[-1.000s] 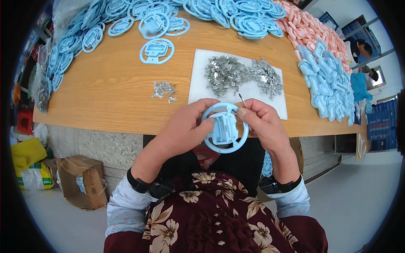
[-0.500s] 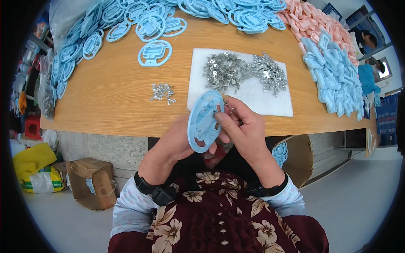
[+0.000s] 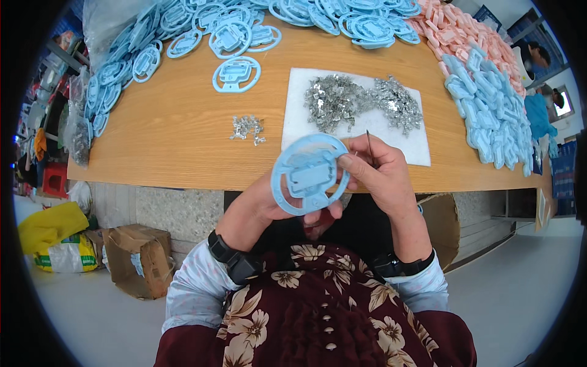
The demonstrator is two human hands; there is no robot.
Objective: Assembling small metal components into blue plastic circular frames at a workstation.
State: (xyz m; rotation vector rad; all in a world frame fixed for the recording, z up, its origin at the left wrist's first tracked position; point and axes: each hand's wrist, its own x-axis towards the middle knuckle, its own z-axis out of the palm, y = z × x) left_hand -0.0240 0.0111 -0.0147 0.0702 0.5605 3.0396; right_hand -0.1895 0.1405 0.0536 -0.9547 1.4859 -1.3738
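A light blue, steering-wheel-shaped plastic part (image 3: 309, 177) is held up over the table's near edge. My left hand (image 3: 267, 199) grips it from behind and below; most of its fingers are hidden by the part. My right hand (image 3: 380, 174) is closed at the part's right rim, thumb and fingertips touching it. A thin dark tool, perhaps tweezers (image 3: 370, 147), sticks up from between the right fingers. Beyond my hands, a white foam sheet (image 3: 298, 122) carries two heaps of small shiny metal pieces (image 3: 333, 104). Left of the sheet lies a small cluster of metal pieces (image 3: 247, 128).
One blue wheel-shaped part (image 3: 236, 74) lies apart on the wooden table (image 3: 183, 134); a large pile (image 3: 229, 38) of them fills the far left and back. Blue pieces (image 3: 489, 116) and pink pieces (image 3: 465, 33) are heaped at right. Cardboard boxes (image 3: 139, 260) stand below.
The blue part has turned from nearly edge-on to face me more fully. My right hand has shifted a little right, and the thin tool now points upward.
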